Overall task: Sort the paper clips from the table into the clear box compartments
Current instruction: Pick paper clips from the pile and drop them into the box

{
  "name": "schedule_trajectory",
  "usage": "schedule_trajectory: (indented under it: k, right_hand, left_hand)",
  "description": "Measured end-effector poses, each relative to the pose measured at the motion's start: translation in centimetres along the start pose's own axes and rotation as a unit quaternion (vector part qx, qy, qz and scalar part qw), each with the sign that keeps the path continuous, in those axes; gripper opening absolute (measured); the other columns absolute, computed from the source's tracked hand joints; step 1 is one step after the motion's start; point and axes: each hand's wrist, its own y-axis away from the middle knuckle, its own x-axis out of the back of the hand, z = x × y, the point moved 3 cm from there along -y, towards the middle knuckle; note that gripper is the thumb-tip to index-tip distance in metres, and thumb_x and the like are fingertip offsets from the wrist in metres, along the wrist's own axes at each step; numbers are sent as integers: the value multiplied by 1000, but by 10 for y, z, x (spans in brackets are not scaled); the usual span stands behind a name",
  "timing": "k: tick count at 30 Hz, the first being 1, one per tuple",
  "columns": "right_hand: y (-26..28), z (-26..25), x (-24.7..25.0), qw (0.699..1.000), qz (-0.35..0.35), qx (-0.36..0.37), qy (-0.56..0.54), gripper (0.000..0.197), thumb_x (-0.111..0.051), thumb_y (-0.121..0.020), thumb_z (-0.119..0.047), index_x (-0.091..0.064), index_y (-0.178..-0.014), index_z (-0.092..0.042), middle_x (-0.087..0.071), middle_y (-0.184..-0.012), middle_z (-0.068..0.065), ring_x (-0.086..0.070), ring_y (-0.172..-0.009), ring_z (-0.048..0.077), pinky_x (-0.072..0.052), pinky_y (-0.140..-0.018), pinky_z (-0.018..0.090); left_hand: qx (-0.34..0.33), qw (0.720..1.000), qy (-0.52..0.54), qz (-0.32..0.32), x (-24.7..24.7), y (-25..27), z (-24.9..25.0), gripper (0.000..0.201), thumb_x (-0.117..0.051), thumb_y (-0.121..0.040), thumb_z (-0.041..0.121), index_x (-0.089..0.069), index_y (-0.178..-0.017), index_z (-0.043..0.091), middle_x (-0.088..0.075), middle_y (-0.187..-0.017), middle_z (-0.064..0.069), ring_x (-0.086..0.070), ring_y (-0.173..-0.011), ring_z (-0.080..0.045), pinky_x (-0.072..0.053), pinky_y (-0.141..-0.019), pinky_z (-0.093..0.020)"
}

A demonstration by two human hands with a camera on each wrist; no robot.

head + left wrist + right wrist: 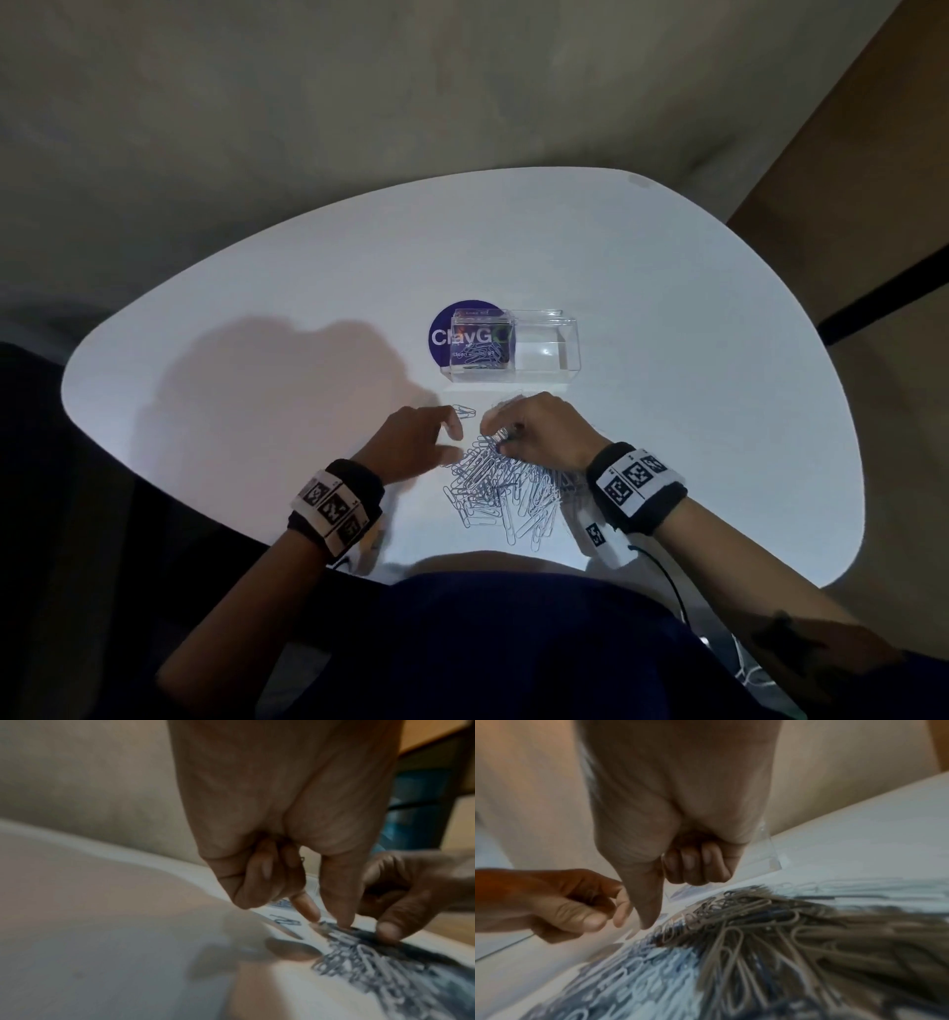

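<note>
From above, two hands meet at the far edge of one heap of paper clips on a white table. The left hand and right hand both curl their fingers; what they hold cannot be told. One clear box, with two compartments, sits beyond the fingertips, the left compartment holding clips. Only the left wrist view shows a thumb touching the heap.

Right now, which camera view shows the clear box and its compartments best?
The head view. It shows the whole clear box beyond the paper clip pile, with a few clips in its left compartment and none visible in the right. The right wrist view shows only one clear corner behind the right hand. In the left wrist view I cannot make it out.
</note>
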Motion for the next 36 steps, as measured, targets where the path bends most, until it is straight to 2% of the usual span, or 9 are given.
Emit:
schedule_trajectory:
  k: [2, 8, 11, 16, 19, 21, 27, 32, 36]
  right_hand:
    - [-1, -4, -2, 998, -10, 7, 59, 29, -76, -81, -23, -72, -109, -27, -71, -111, -10, -64, -94, 14, -51, -80, 33]
    - [3, 6, 7, 996, 21, -46, 79, 14, -72, -80, -13, -62, -72, -18, -68, -82, -8, -64, -80, 17, -52, -70, 35]
    - [3, 6, 10, 995, 34, -31, 91, 7, -71, -80, -21, -67, -86, -21, -72, -92, -6, -65, -85, 19, -52, -71, 34]
    - [-1, -4, -6, 996, -14, 28, 81, 35, -76, -82, -33, -67, -115, -28, -66, -96, -5, -61, -90, 16, -51, -73, 34]
    - [-5, -8, -9, 997, -23, 30, 69, 12, -74, -83, -29, -67, -93, -27, -60, -92, -6, -58, -85, 16, -47, -70, 32]
    - [-7, -8, -8, 998, -17, 22, 57, 19, -70, -84, -21, -55, -75, -29, -53, -86, -8, -53, -78, 13, -43, -67, 30]
    - [-1, -2, 1, 993, 28, -4, -111, 22, -62, -81, -4, -52, -67, -19, -63, -75, -4, -61, -73, 18, -51, -70, 37]
    - [3, 5, 7, 968, 39, -66, -241, 7, -73, -84, -6, -67, -81, -8, -68, -76, -27, -58, -68, -3, -48, -70, 17]
    - [0, 4, 14, 934, 7, -111, -341, 9, -69, -86, -4, -76, -87, -10, -74, -102, 9, -63, -85, 24, -54, -83, 38]
  left_hand:
    - [-23, 999, -40, -9, -3, 4, -4, 22, -74, -77, 32, -62, -95, 27, -49, -57, 9, -47, -56, -2, -33, -64, -27]
    - [-63, 996, -54, 41, -8, 7, -2, 3, -69, -82, 23, -67, -83, 22, -46, -53, 20, -46, -57, -2, -33, -65, -24]
    - [-57, 996, -53, 39, -11, 6, -3, 2, -66, -84, 23, -67, -83, 21, -46, -52, 19, -49, -57, -7, -39, -67, -26]
    - [-38, 997, -52, 51, -11, 4, -3, 5, -59, -88, 20, -60, -83, 18, -52, -64, 12, -50, -62, -13, -38, -65, -26]
    - [-6, 998, 47, 37, -7, 4, -6, 10, -53, -90, 20, -51, -82, 14, -58, -70, 8, -51, -62, -10, -36, -63, -26]
    - [1, 992, 125, 29, -4, 6, -5, 14, -52, -88, 21, -49, -79, 11, -59, -69, 2, -49, -58, -8, -38, -60, -26]
    - [45, 944, 326, 2, 3, 4, -5, 15, -66, -82, 4, -53, -74, 1, -54, -55, -6, -37, -45, -16, -30, -46, -23]
    - [-2, 955, 297, -2, 24, -6, 9, 13, -69, -83, 5, -58, -75, 5, -57, -59, -10, -44, -47, -18, -36, -44, -23]
    - [-36, 984, 157, 81, 57, -28, 34, 11, -65, -83, 4, -56, -77, 1, -59, -61, -5, -49, -49, -6, -39, -51, -19]
